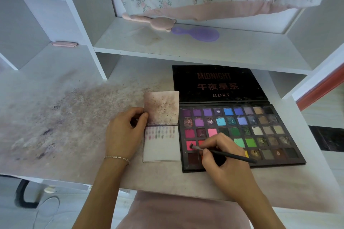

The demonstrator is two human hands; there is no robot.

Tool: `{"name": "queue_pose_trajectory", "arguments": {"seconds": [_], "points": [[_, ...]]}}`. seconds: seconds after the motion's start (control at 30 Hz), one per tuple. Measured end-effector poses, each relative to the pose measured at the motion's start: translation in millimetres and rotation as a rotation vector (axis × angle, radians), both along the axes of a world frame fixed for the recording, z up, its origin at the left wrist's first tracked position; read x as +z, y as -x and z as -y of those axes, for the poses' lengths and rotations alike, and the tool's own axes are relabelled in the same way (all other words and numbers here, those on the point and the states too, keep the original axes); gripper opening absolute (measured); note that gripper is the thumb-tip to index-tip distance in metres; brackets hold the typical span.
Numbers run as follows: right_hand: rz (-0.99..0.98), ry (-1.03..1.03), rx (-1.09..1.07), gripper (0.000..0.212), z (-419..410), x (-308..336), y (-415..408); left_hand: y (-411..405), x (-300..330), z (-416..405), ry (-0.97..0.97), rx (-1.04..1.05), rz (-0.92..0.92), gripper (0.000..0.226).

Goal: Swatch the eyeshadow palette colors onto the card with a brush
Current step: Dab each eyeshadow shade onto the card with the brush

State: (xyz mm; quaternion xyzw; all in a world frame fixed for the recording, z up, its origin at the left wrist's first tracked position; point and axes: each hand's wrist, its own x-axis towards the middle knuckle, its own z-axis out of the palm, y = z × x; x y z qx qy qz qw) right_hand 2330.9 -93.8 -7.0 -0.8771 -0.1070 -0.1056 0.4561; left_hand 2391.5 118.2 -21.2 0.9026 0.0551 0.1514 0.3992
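We note right hand (221, 156) pinching brush (223, 153) (tip in pink pan), card (162, 147) just left, left hand (124, 132) pinching its flap.

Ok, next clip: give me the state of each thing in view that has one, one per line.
Palette: open, lid flat behind the pans.
Brush: held, tip in a red-pink pan in the left column.
Card: open, cover up, two rows of swatches along its top, blank below.
Left hand: pinching the card cover's left edge.
Right hand: gripping the brush.
Desk: smeared with powder.
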Motion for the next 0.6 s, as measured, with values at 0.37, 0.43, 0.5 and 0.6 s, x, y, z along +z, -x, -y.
{"name": "queue_pose_trajectory", "arguments": {"seconds": [0.37,0.43,0.5,0.6], "points": [[0.002,-0.022,-0.014,0.019,0.4,0.0,0.5,0.3,1.4,0.7,-0.013,-0.001,0.005,0.01],[-0.016,-0.036,-0.027,0.02,0.6,-1.2,0.2,0.2,1.4,0.8,-0.017,-0.001,0.003,0.011],[-0.009,-0.002,-0.005,0.025,0.3,-0.9,1.0,0.3,1.5,1.0,-0.02,0.0,0.001,0.01],[-0.01,-0.009,-0.014,0.026,0.2,-0.3,1.1,0.1,1.7,1.0,-0.014,0.0,0.007,0.01]]}}
